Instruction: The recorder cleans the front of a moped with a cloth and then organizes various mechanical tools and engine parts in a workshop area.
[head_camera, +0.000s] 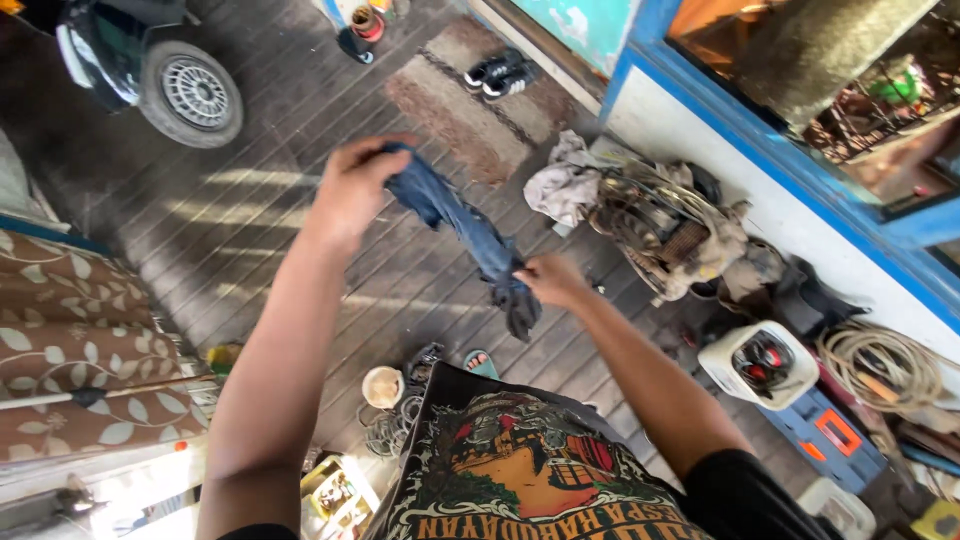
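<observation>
A dark blue cloth (462, 225) is stretched and twisted between both hands above a wooden plank floor. My left hand (352, 188) grips its upper end, raised and out in front. Lower and to the right, my right hand (552, 280) pinches the other end, with a dark bunch of the cloth hanging below the fingers. My black printed shirt fills the bottom middle of the view.
A vehicle wheel (192, 93) stands at the top left. A doormat (455, 105) with a pair of shoes (500, 73) lies ahead. Rags and clutter (650, 220) pile along the blue-and-white wall. A white container (758, 362), coiled rope (885, 365) and toolbox (825, 437) sit right. Patterned cushion (80, 350) left.
</observation>
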